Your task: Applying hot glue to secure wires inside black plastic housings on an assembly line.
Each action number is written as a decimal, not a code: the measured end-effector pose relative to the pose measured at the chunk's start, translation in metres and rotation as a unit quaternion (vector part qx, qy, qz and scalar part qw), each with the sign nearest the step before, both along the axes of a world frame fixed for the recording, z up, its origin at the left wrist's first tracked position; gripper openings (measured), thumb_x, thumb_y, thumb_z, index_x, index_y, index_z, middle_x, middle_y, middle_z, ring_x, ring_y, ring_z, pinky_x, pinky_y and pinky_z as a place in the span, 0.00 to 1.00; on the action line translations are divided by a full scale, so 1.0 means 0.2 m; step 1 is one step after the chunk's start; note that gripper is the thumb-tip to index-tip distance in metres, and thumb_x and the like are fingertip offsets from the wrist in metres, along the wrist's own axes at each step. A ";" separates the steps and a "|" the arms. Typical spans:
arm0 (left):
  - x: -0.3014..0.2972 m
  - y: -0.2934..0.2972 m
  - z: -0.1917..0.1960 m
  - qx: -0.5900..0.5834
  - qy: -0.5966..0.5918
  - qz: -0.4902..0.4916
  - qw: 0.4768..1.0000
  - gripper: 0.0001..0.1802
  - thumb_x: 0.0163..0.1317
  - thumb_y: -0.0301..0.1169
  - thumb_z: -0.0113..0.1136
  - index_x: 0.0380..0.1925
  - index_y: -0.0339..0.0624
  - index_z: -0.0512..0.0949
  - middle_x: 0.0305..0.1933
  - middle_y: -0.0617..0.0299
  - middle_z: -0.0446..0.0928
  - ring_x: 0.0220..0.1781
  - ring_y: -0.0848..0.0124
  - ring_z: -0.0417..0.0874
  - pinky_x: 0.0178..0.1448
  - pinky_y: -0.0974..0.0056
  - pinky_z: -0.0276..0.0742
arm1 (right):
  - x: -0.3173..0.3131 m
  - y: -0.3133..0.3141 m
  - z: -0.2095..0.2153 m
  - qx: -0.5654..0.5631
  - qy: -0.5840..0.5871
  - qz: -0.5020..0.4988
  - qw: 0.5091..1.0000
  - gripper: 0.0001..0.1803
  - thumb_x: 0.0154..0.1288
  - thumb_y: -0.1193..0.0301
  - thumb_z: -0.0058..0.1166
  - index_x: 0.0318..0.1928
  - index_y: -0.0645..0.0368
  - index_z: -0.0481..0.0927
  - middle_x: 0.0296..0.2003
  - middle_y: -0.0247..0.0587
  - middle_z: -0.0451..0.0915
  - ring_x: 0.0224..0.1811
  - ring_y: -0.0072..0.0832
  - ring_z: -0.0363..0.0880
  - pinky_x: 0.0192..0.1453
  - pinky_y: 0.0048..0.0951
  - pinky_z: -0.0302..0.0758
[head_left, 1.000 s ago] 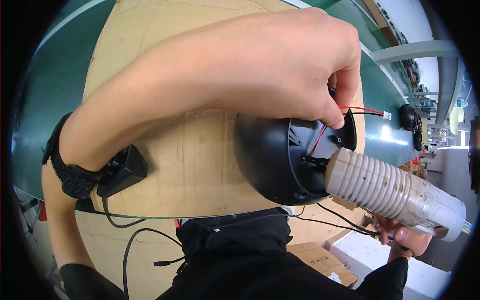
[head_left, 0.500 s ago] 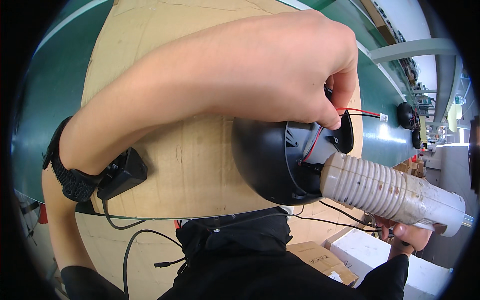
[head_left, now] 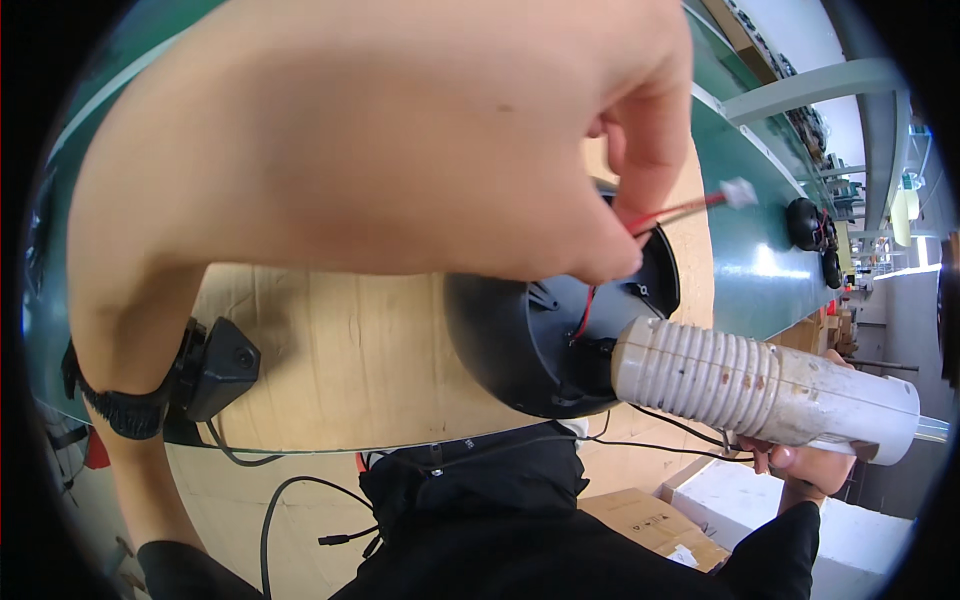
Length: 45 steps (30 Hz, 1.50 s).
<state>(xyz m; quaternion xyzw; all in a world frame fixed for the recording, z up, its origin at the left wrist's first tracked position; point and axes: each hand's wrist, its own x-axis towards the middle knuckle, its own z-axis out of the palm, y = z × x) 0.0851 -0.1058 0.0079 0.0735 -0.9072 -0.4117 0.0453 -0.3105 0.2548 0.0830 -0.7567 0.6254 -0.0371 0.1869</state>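
A black bowl-shaped plastic housing (head_left: 495,345) lies with its hollow side showing on a cardboard sheet. Thumb and finger of my left hand (head_left: 540,150) are pinched on a red and black wire pair (head_left: 672,213) above it. The wires run up from inside the housing and end in a small white connector (head_left: 739,193), blurred by motion. My right hand (head_left: 815,468) grips a white ribbed glue gun (head_left: 740,385), its handle mostly hidden behind the body. The gun's dark nozzle (head_left: 592,353) reaches inside the housing, near the base of the wires.
The cardboard sheet (head_left: 330,350) covers part of the green table (head_left: 735,260). Another black round part (head_left: 803,222) sits farther right. A black box-shaped device (head_left: 225,370) is strapped to my left forearm. Cables hang at the front edge, and a carton (head_left: 640,530) and white box (head_left: 725,495) stand below.
My left hand has risen closer to the camera and slightly left, lifting the wires so the connector tilts upward. The housing and glue gun appear slightly farther left.
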 end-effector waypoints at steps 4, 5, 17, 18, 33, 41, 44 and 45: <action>-0.19 0.54 0.17 -0.014 -0.017 -0.017 1.000 0.05 0.53 0.21 0.75 0.31 0.34 0.88 0.33 0.56 0.87 0.37 0.68 0.88 0.43 0.65 0.83 | 0.14 -0.04 -0.06 0.084 -0.144 -0.134 0.977 0.37 0.43 0.55 0.78 0.52 0.62 0.84 0.45 0.44 0.85 0.47 0.42 0.82 0.53 0.41 0.73; -0.16 0.52 0.21 -0.022 -0.028 -0.015 0.999 0.05 0.52 0.21 0.75 0.31 0.34 0.88 0.33 0.56 0.87 0.37 0.68 0.88 0.43 0.65 0.83 | 0.13 -0.03 -0.10 -0.039 -0.089 -0.015 0.995 0.35 0.41 0.56 0.79 0.50 0.62 0.85 0.42 0.45 0.87 0.45 0.42 0.83 0.52 0.41 0.74; -0.27 0.54 0.22 0.012 0.024 -0.090 0.996 0.08 0.49 0.19 0.75 0.31 0.33 0.88 0.32 0.52 0.87 0.35 0.61 0.89 0.40 0.62 0.83 | 0.00 -0.07 -0.08 0.053 -0.232 0.004 0.971 0.56 0.29 0.52 0.89 0.56 0.61 0.68 0.48 0.40 0.76 0.52 0.32 0.80 0.58 0.37 0.80; -0.27 0.52 0.20 0.013 0.028 -0.093 0.995 0.08 0.49 0.19 0.75 0.31 0.33 0.88 0.32 0.52 0.87 0.35 0.61 0.89 0.40 0.62 0.83 | 0.00 -0.03 -0.08 0.054 -0.228 0.000 0.972 0.56 0.29 0.52 0.89 0.56 0.61 0.68 0.48 0.40 0.76 0.52 0.32 0.80 0.58 0.37 0.80; -0.28 0.59 0.18 0.008 0.100 0.038 0.994 0.06 0.49 0.20 0.75 0.28 0.35 0.88 0.28 0.58 0.84 0.28 0.70 0.81 0.30 0.67 0.71 | 0.06 0.09 -0.06 0.112 -0.261 -0.322 0.903 0.50 0.33 0.63 0.86 0.59 0.64 0.72 0.56 0.48 0.81 0.60 0.40 0.83 0.63 0.45 0.83; -0.31 0.65 0.28 -0.128 -0.004 0.013 0.992 0.05 0.50 0.21 0.74 0.28 0.35 0.88 0.27 0.58 0.83 0.27 0.71 0.81 0.30 0.67 0.70 | 0.09 0.08 -0.02 0.157 -0.402 -0.340 0.836 0.48 0.43 0.69 0.79 0.64 0.69 0.68 0.54 0.56 0.82 0.49 0.44 0.87 0.55 0.43 0.85; -0.31 0.60 0.22 -0.107 0.015 -0.002 0.994 0.04 0.50 0.21 0.74 0.28 0.35 0.88 0.27 0.59 0.83 0.27 0.71 0.80 0.29 0.67 0.69 | 0.15 0.06 0.01 0.170 -0.446 -0.354 0.805 0.47 0.46 0.71 0.76 0.66 0.70 0.66 0.53 0.59 0.82 0.46 0.46 0.89 0.52 0.43 0.85; -0.31 0.59 0.19 -0.105 0.018 -0.005 0.994 0.04 0.50 0.21 0.74 0.28 0.35 0.88 0.27 0.59 0.83 0.27 0.71 0.80 0.29 0.67 0.69 | 0.15 0.07 0.00 0.169 -0.444 -0.357 0.804 0.47 0.46 0.71 0.76 0.66 0.70 0.66 0.53 0.59 0.82 0.46 0.46 0.89 0.52 0.43 0.85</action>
